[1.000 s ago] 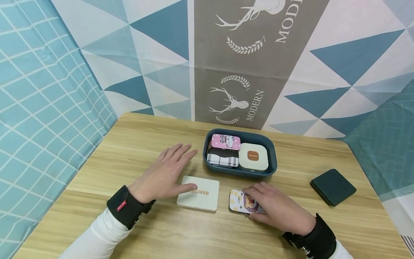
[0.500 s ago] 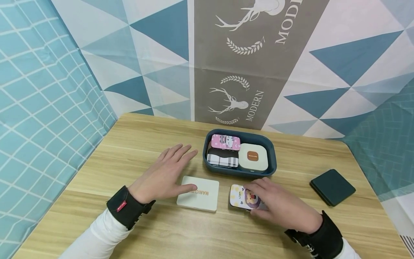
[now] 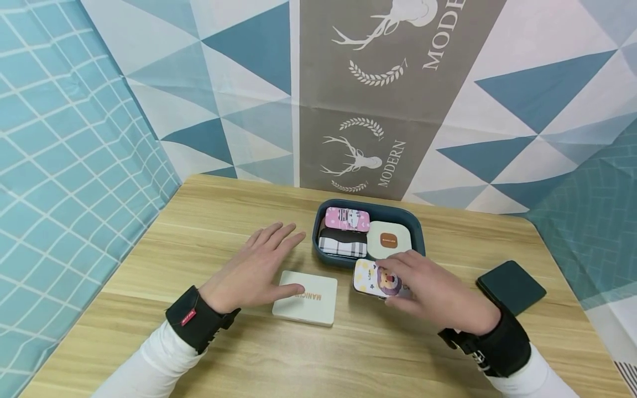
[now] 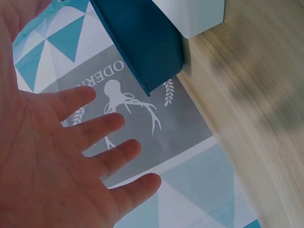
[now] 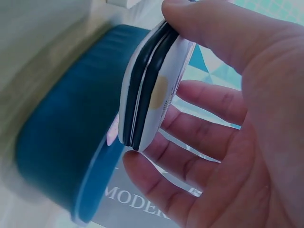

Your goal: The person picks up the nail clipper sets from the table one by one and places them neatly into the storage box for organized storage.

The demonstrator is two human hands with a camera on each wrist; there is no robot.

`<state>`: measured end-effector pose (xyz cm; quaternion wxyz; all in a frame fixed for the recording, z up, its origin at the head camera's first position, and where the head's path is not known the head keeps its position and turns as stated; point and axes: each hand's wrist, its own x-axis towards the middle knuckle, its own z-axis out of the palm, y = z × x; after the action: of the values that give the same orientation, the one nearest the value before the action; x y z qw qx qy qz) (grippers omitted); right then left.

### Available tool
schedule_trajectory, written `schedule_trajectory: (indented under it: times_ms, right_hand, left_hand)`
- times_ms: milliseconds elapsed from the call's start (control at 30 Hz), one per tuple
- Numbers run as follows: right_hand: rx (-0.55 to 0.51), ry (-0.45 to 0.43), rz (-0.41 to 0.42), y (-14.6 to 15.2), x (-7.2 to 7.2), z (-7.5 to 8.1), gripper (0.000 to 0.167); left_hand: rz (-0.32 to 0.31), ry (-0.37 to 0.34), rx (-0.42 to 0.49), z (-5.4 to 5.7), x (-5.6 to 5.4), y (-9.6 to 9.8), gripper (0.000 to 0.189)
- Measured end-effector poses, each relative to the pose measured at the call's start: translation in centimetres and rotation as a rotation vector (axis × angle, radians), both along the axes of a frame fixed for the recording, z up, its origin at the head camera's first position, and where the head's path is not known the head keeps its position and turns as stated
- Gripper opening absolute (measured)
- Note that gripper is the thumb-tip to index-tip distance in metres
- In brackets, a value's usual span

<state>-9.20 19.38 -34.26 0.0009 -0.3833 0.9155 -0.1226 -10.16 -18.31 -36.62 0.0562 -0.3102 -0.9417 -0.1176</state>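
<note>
My right hand (image 3: 433, 290) grips a small lion-print case (image 3: 385, 279) by its edges, raised off the table in front of the basket. Its two dark-rimmed halves lie closed together in the right wrist view, where the thumb and fingers hold the case (image 5: 147, 90). My left hand (image 3: 254, 271) has its fingers spread and straight; the thumb reaches over a white box (image 3: 311, 304) lettered MANICURE. Whether the thumb touches that box I cannot tell. The dark blue basket (image 3: 320, 257) contains a pink cartoon case (image 3: 347, 219), a plaid-and-black case (image 3: 342, 244) and a cream manicure case (image 3: 383, 237).
A dark green square case (image 3: 511, 286) lies on the right side of the wooden table (image 3: 164, 237). Patterned cloth (image 3: 249, 83) hangs behind the table's far edge, and blue checked cloth (image 3: 64, 166) runs along the left.
The right hand has lifted the lion-print case off the table and moved it away from me, toward the basket's near rim. The left hand has stayed almost in place.
</note>
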Motion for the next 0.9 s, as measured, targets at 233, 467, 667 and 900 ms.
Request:
schedule_trajectory:
  times_ms: [233, 467, 667, 900]
  right_hand:
    - [0.015, 0.033, 0.003, -0.4, -1.7, 1.0, 0.066]
    - [0.009, 0.024, -0.005, -1.0, -3.4, 1.9, 0.066]
    - [0.016, 0.031, -0.006, -1.5, -4.9, 2.3, 0.064]
    - [0.014, 0.041, 0.031, -1.9, -6.8, 2.5, 0.069]
  left_hand:
    - [-0.012, 0.016, 0.015, -0.1, 0.0, 0.0, 0.102]
    - [-0.021, 0.017, 0.019, 0.0, 0.1, 0.1, 0.103]
    - [-0.018, 0.011, 0.022, 0.1, 0.2, 0.1, 0.103]
    - [-0.015, 0.006, 0.021, 0.1, 0.3, 0.1, 0.102]
